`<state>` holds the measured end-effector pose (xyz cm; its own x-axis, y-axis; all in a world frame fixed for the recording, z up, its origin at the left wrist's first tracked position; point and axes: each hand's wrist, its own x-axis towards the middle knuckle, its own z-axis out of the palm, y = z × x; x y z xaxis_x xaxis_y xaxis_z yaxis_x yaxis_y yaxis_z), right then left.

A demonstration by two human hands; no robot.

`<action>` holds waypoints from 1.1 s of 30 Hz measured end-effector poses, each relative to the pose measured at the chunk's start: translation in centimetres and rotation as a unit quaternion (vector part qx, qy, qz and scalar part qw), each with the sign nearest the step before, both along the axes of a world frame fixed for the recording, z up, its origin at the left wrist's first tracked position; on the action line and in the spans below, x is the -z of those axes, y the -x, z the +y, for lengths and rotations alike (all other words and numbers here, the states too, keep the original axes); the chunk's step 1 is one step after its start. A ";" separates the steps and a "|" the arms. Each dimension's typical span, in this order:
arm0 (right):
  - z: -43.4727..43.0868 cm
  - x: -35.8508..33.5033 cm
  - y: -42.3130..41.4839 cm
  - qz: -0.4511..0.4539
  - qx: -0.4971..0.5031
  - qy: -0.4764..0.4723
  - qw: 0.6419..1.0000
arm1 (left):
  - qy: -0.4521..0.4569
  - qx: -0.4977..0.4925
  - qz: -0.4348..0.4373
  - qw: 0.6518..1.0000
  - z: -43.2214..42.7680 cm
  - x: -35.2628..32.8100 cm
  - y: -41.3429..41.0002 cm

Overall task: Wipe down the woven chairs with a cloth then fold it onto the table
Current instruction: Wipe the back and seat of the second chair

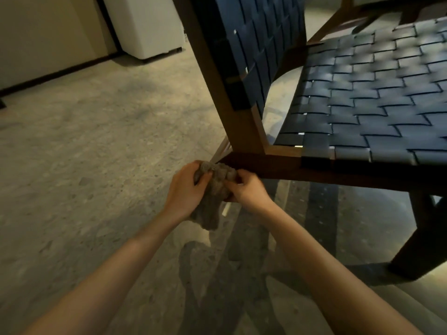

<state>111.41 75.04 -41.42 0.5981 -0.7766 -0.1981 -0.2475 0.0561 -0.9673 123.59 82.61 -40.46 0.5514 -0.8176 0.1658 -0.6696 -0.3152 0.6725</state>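
The cloth (pixel 212 189), a grey-brown, nubbly piece of fabric, is bunched up between both hands, and its lower end hangs loose below them over the floor (pixel 96 141). It sits right at the corner of the woven chair (pixel 362 105), where the dark wooden side rail (pixel 314 170) meets the upright post of the backrest (pixel 254 44). The top of the bundle overlaps the end of that rail in the view; whether it actually presses on the wood cannot be told.

The left hand (pixel 183 189) grips the cloth from the left, with its fingers curled over the upper edge and the thumb laid across the front. The right hand (pixel 249 192) holds it from the right, its fingertips pinching into the folds close to the rail. Both forearms are bare and reach in from the bottom of the picture.

The chair has a seat and back of dark blue straps woven in a basket pattern on a brown wooden frame. One dark leg (pixel 420 238) stands on the floor at the right, and the chair's shadow falls beneath the seat. The floor is pale, speckled stone or concrete. Farther off at the upper left, a white cabinet-like unit (pixel 145 25) stands against a light wall (pixel 48 32) with a dark skirting strip along its foot.
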 end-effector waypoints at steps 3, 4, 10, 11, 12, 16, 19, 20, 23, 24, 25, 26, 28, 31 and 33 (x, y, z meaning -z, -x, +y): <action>-0.6 -2.4 0.5 0.062 -0.048 0.020 0.997 | -0.061 0.014 0.025 0.998 0.0 -3.5 0.5; -0.8 -3.8 0.8 0.082 -0.063 0.021 0.994 | -0.081 0.014 0.033 0.996 0.0 -5.2 0.7; -0.7 -14.8 3.0 0.116 -0.127 0.015 0.985 | -0.152 0.016 0.085 0.985 1.1 -16.9 1.4; -0.7 -17.1 3.4 0.120 -0.131 0.016 0.984 | -0.158 0.024 0.088 0.983 1.3 -19.2 1.5; -0.8 -19.5 3.6 0.123 -0.135 0.017 0.983 | -0.161 0.030 0.096 0.982 1.7 -21.6 1.6; -0.7 -29.7 4.4 0.134 -0.144 0.022 0.980 | -0.167 0.035 0.142 0.975 3.1 -31.4 1.6; -0.3 -37.9 4.3 0.147 -0.169 0.033 0.974 | -0.170 0.038 0.165 0.971 4.5 -38.6 1.2; 0.0 -40.5 4.0 0.149 -0.174 0.037 0.973 | -0.166 0.038 0.170 0.971 4.9 -41.0 1.0; 0.6 -48.1 2.7 0.157 -0.176 0.064 0.970 | -0.159 0.043 0.165 0.973 5.9 -47.9 -0.4; 0.9 -50.5 2.1 0.153 -0.175 0.061 0.971 | -0.157 0.047 0.160 0.973 6.1 -50.0 -1.1; 1.1 -52.7 1.5 0.145 -0.174 0.054 0.973 | -0.152 0.051 0.157 0.974 6.2 -52.1 -2.0; 1.4 -54.7 0.9 0.135 -0.171 0.043 0.975 | -0.147 0.058 0.154 0.975 6.4 -54.0 -3.0; 1.6 -58.3 -0.6 0.120 -0.164 0.032 0.979 | -0.131 0.083 0.141 0.978 6.3 -57.4 -5.1; 1.7 -62.5 -3.2 0.125 -0.138 0.052 0.981 | -0.118 0.118 0.129 0.978 5.9 -61.2 -8.3; 1.5 -64.6 -5.0 0.119 -0.124 0.070 0.983 | -0.109 0.122 0.124 0.979 5.7 -63.3 -10.5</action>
